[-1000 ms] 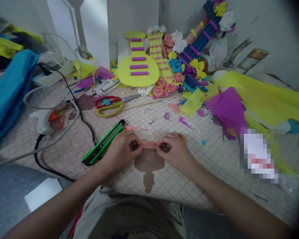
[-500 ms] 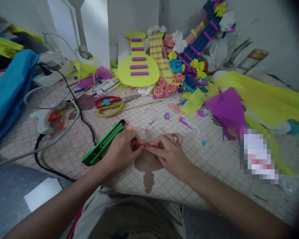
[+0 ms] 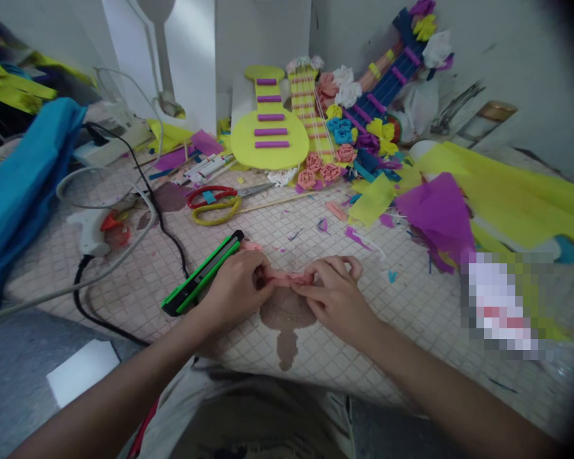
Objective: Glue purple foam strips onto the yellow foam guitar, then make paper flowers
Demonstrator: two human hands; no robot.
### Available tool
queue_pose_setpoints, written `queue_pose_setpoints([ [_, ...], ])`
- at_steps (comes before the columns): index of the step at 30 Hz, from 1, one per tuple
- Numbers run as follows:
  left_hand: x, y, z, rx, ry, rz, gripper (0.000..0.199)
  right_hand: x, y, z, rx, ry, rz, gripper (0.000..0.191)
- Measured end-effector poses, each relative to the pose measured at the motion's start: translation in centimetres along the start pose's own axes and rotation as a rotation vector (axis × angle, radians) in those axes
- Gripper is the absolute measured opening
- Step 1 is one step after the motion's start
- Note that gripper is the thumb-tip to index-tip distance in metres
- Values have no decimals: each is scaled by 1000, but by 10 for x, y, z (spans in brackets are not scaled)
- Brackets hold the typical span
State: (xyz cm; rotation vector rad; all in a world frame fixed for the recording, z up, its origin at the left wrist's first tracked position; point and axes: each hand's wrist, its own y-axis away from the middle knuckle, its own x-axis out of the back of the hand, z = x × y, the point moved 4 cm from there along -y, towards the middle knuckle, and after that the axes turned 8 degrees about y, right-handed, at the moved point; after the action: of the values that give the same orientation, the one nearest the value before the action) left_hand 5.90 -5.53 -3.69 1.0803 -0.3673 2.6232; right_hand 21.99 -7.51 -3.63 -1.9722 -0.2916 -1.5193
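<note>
A narrow strip of pink crepe paper (image 3: 283,279) is stretched between my two hands, just above the tiled tabletop. My left hand (image 3: 242,280) pinches one end between thumb and fingers. The other end is pinched by my right hand (image 3: 335,287), whose outer fingers are curled. More pink paper (image 3: 251,246) shows behind my left hand; I cannot tell if it is the same strip. Close to the left of that hand lies a green and black box cutter (image 3: 203,274). Below the strip is a brown stain (image 3: 287,312) on the tiles.
Red-and-yellow-handled scissors (image 3: 217,205) lie beyond the cutter. A white glue gun (image 3: 88,233) with its cables is at left. Yellow paper guitars (image 3: 270,140) and a blue one with paper flowers (image 3: 382,76) lean at the back. Purple paper (image 3: 435,207) lies at right.
My right hand has shifted slightly right, away from the left, so more of the pink strip shows between them. Both hands keep their pinch. The whole view has shifted a little.
</note>
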Motion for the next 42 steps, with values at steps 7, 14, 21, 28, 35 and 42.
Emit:
queue_pose_setpoints([
  [7, 1, 1, -1, -12, -1, 6, 8, 6, 2, 8, -42, -30, 11, 19],
  [14, 2, 0, -2, -45, 22, -37, 6, 8, 3, 12, -45, -45, 14, 20],
  [21, 4, 4, 1, -109, 51, 12, 16, 6, 3, 13, -31, -78, 29, 20],
  [28, 0, 7, 4, -215, 17, -21, 21, 9, 2, 14, -51, -134, 65, 22],
  [35, 0, 6, 3, -195, 5, -29, 22, 4, -4, 12, 14, -157, 24, 22],
  [42, 2, 5, 6, -192, 25, -47, 15, -5, -8, 14, -8, -134, -2, 13],
])
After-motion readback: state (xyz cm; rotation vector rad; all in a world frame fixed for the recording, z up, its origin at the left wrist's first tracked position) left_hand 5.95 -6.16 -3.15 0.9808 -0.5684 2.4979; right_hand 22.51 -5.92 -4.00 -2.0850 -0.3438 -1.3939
